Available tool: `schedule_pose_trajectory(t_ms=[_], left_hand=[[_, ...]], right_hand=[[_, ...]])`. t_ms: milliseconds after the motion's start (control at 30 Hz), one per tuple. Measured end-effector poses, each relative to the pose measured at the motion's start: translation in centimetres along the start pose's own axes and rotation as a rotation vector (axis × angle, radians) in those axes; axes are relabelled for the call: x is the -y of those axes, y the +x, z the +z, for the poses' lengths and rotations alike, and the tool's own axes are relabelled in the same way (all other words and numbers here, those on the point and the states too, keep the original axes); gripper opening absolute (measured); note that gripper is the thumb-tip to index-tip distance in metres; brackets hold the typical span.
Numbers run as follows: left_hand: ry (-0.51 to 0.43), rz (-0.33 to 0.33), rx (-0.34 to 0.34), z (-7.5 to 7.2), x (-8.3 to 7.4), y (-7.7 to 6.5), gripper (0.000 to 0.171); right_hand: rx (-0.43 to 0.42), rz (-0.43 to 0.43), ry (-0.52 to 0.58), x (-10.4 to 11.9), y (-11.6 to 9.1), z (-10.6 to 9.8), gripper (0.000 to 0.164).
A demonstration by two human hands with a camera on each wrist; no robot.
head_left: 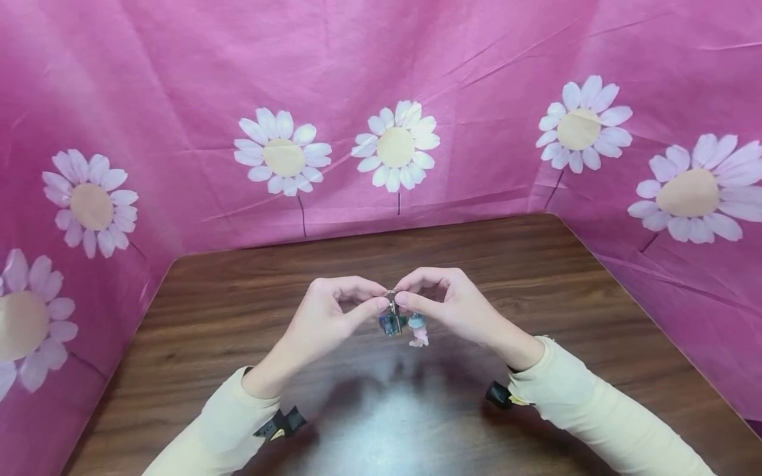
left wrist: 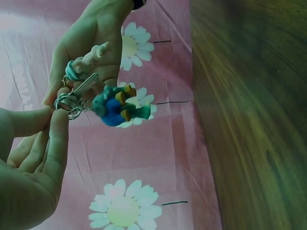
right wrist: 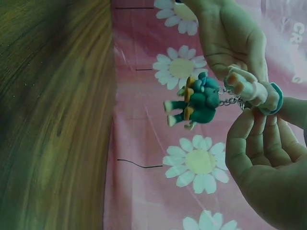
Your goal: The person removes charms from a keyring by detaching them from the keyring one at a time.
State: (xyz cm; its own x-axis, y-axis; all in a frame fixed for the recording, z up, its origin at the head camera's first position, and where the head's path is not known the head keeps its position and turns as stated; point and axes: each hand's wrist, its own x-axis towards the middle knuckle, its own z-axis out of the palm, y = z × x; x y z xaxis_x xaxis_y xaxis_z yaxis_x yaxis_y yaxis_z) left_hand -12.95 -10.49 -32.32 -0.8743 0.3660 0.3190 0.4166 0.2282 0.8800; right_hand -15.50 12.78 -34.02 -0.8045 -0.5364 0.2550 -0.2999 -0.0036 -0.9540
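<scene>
Above the middle of the table, both hands pinch a metal key ring (left wrist: pixel 67 104) between thumbs and fingers. My left hand (head_left: pixel 336 311) grips it from the left, and my right hand (head_left: pixel 455 304) from the right. A silver key (left wrist: pixel 86 84) hangs on the ring. On a short chain dangles a blue and green figurine (left wrist: pixel 115 106) with yellow-orange parts. Beside it hangs a pale pink figurine (head_left: pixel 419 334) with a turquoise top, nearer my right hand. In the right wrist view, this pale figurine covers most of the ring.
A dark brown wooden table (head_left: pixel 238 297) lies under the hands. Pink cloth (head_left: pixel 476 59) printed with white daisies stands around its back and sides. Black straps with small devices (head_left: pixel 499 395) sit at both cream-sleeved wrists.
</scene>
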Motion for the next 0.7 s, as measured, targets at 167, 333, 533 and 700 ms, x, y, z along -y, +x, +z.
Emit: schedule_pose_trajectory(t_ms=[167,333,533,700], left_hand=[[-0.104,-0.062,-0.019,0.2,0.2,-0.1,0.012],[-0.143,-0.079,-0.046,0.2,0.7,-0.3,0.013],[-0.191,-0.041,-0.103,-0.1,1.7,-0.5,0.013],[-0.223,-0.035,-0.123,-0.3,2.0,-0.6,0.014]], right_hand=[[-0.012,0.029,0.028,-0.3,0.2,0.2,0.014],[-0.019,0.06,0.042,-1.0,0.6,0.5,0.015],[-0.014,0.098,0.111,-1.8,1.2,1.4,0.016],[-0.008,0.113,0.141,-2.0,1.5,1.8,0.015]])
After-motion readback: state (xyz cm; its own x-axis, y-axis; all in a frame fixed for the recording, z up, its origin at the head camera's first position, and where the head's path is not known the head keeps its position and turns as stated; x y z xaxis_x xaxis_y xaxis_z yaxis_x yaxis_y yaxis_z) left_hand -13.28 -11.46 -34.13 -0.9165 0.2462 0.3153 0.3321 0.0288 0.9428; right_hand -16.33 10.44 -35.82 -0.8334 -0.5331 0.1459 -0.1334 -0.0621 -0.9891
